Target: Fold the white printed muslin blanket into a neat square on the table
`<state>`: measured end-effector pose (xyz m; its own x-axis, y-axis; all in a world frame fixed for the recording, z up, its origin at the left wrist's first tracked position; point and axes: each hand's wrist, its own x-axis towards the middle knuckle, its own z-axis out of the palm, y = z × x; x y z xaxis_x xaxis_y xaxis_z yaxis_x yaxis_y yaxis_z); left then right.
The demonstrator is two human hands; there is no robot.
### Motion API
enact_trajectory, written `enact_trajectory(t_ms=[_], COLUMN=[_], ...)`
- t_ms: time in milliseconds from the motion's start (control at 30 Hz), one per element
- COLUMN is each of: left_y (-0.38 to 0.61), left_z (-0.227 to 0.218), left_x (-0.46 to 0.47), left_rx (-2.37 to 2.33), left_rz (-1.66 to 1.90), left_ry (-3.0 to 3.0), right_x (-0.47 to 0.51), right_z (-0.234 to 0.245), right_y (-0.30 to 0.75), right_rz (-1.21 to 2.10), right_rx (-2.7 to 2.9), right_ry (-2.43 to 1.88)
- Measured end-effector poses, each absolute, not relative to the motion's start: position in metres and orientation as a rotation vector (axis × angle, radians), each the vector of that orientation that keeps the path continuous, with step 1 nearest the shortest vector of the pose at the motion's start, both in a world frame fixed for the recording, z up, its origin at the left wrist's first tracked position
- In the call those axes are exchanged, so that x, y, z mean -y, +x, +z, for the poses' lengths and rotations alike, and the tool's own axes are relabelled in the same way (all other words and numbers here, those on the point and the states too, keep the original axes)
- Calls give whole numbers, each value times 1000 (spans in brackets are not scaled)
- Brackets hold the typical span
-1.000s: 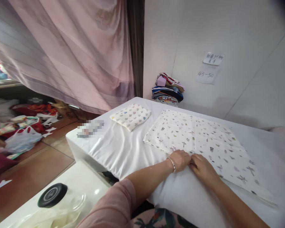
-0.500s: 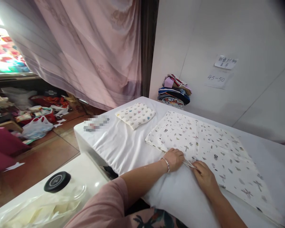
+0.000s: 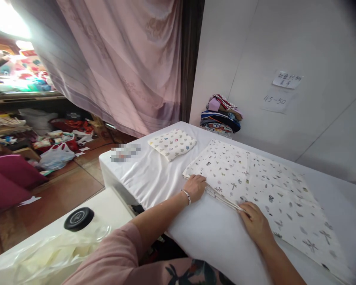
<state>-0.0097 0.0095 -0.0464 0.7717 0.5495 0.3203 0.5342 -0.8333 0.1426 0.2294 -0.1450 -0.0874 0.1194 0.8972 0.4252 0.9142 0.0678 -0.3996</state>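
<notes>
A white cloth with small leaf and plant prints [image 3: 255,182] lies flat in layers across the table. My left hand [image 3: 195,188], with a silver bracelet at its wrist, grips the cloth's near edge close to its left corner. Farther right, my right hand [image 3: 255,221] pinches the same edge between thumb and fingers. Between the hands the edge runs fairly straight, its layers showing. A smaller folded cloth with coloured prints [image 3: 173,143] rests beyond my left hand, apart from it.
White fabric covers the table [image 3: 154,182]. Folded textiles [image 3: 221,114] are stacked by the wall, under paper notes [image 3: 287,81]. At lower left, a side surface holds a black-lidded jar [image 3: 79,219] and a clear plastic bag [image 3: 56,257]. A pink curtain [image 3: 130,63] hangs behind.
My left hand has slid left along the cloth's near edge, away from my right hand, and the edge between them is now longer and straighter. My right hand has stayed nearly in place.
</notes>
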Motion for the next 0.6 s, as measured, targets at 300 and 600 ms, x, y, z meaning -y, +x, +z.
enact_trajectory(t_ms=[300,600], left_y=[-54,-54], left_z=[-47,-42], left_x=[-37,-50], left_rx=[-1529,-1546], left_rz=[719,638], left_ry=[2478,2397], right_x=[146,146], right_z=[-86,-91], right_y=[227,228], right_rz=[-76,-139], right_rx=[1779,1768], right_ry=[-1790,-1827])
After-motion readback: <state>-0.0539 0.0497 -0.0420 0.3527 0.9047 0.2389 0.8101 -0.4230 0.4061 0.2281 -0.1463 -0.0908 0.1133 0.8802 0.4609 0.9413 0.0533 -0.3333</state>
